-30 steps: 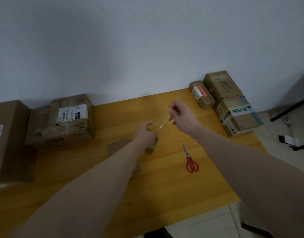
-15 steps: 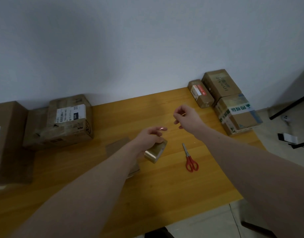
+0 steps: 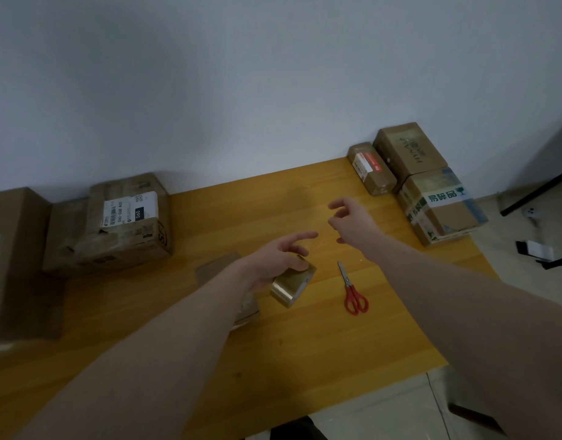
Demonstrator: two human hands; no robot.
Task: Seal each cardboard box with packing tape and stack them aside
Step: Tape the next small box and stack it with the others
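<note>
- Holding the tape roll (image 3: 293,278) just above the table (image 3: 305,360), your left hand (image 3: 281,258) curls its lower fingers over it, index finger straight.
- Your right hand (image 3: 349,219) hovers beyond it, loosely open and empty; no tape looks drawn out.
- Three taped boxes (image 3: 432,185) sit far right; the labelled box (image 3: 127,223) and its neighbours at left likely remain.

Red-handled scissors (image 3: 352,292), amber tape roll (image 3: 292,285), yellow-orange table (image 3: 321,344)
</note>
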